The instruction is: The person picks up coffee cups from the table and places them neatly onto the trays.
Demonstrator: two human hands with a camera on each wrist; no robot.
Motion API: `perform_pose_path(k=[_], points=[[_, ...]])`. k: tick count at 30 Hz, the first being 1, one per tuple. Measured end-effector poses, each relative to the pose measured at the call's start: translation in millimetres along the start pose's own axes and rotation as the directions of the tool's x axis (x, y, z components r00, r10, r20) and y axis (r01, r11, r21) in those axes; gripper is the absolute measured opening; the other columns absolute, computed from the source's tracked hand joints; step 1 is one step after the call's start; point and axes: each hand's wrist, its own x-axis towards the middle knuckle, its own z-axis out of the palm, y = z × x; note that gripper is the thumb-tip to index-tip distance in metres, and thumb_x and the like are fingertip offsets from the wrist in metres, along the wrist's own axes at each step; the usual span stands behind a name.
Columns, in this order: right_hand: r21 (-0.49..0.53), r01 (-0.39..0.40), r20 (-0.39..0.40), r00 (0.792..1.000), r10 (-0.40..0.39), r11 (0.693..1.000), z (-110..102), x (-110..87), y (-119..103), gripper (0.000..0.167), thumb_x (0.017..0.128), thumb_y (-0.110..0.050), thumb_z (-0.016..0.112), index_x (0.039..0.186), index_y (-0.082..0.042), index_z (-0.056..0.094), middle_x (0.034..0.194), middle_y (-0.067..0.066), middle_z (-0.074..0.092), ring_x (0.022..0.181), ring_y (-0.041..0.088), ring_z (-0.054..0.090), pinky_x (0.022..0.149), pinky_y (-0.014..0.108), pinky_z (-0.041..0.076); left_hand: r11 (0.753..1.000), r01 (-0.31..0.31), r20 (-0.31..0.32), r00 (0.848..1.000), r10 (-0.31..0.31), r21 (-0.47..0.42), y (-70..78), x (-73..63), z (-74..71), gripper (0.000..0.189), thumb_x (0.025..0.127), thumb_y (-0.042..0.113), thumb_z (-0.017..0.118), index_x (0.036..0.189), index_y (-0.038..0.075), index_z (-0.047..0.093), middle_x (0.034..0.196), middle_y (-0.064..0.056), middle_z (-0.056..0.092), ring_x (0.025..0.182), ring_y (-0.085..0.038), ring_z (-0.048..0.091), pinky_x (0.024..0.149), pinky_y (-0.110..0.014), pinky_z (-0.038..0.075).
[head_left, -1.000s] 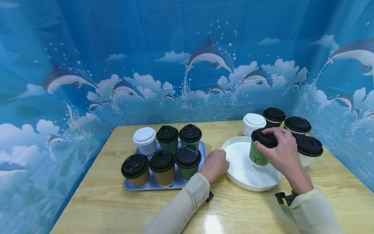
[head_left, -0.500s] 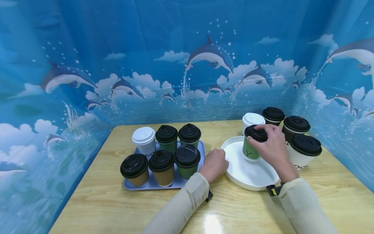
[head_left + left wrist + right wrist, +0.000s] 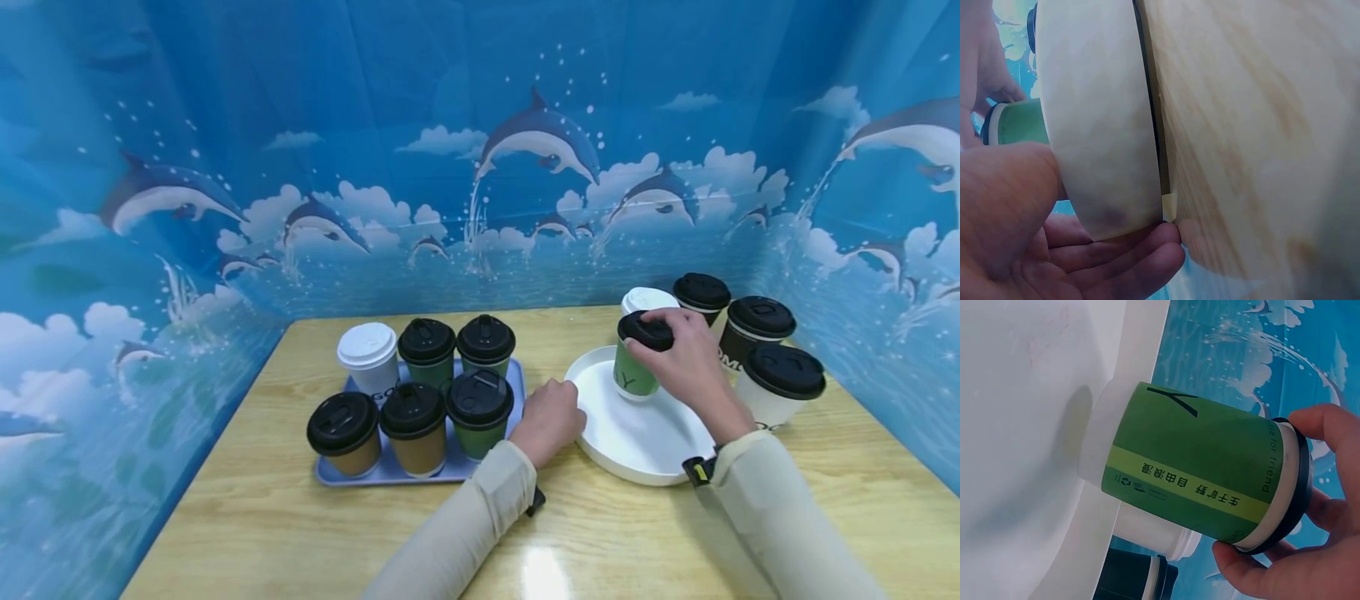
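By its black lid, my right hand (image 3: 686, 358) grips a green paper coffee cup (image 3: 632, 372) over the far part of a round white tray (image 3: 637, 467). The right wrist view shows the cup (image 3: 1191, 465) tilted, fingers and thumb round the lid's edge; whether its base touches the tray I cannot tell. My left hand (image 3: 550, 421) is at the tray's left rim. In the left wrist view, that hand (image 3: 1035, 231) pinches the tray's wall (image 3: 1100, 125), thumb on one side and fingers on the other.
Left of the tray, a blue-purple tray (image 3: 330, 477) bears several lidded cups, among them a white cup (image 3: 371, 358) and a brown cup (image 3: 416, 429). Behind and right stand a white-lidded cup (image 3: 648, 300), two dark cups and a larger white cup (image 3: 780, 383). A dolphin-print curtain (image 3: 480, 167) encloses the table.
My right hand has moved left and slightly away from me, carrying the green coffee cup toward the round tray's far side. The left hand has stayed at the rim.
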Motion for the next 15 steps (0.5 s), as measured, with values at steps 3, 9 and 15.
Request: perform_pose_path(k=[3,9,15], points=[[-0.014,0.017,0.013,1.0,-0.016,1.0,1.0,5.8,-0.8,0.052,0.097,-0.034,0.069,0.135,-0.002,0.057,0.151,0.036,0.033,0.135,0.058,0.036,0.103,0.072,0.036,1.0,0.0,-0.001,1.0,0.0,-0.003,-0.3,-0.4,-1.2,0.014,0.094,0.015,0.067,0.083,0.007,0.069,0.077,-0.007,0.063,0.062,-0.019,0.057,0.055,-0.034,0.048],[-0.019,0.015,0.035,0.999,-0.014,1.0,4.0,13.6,1.9,0.051,0.098,-0.033,0.067,0.136,0.0,0.056,0.152,0.036,0.032,0.136,0.058,0.034,0.105,0.072,0.034,1.0,0.004,0.007,1.0,-0.004,-0.008,-0.9,0.1,-0.3,0.015,0.094,0.015,0.067,0.081,0.008,0.068,0.077,-0.007,0.062,0.062,-0.019,0.056,0.055,-0.034,0.048],[-0.017,0.002,0.049,0.999,-0.001,1.0,7.3,17.2,4.8,0.052,0.098,-0.032,0.067,0.137,0.0,0.055,0.152,0.035,0.031,0.136,0.056,0.034,0.105,0.071,0.034,1.0,0.001,0.008,1.0,-0.001,0.007,-0.6,0.9,-0.4,0.015,0.095,0.017,0.067,0.083,0.007,0.069,0.077,-0.006,0.063,0.063,-0.019,0.056,0.056,-0.034,0.048]])
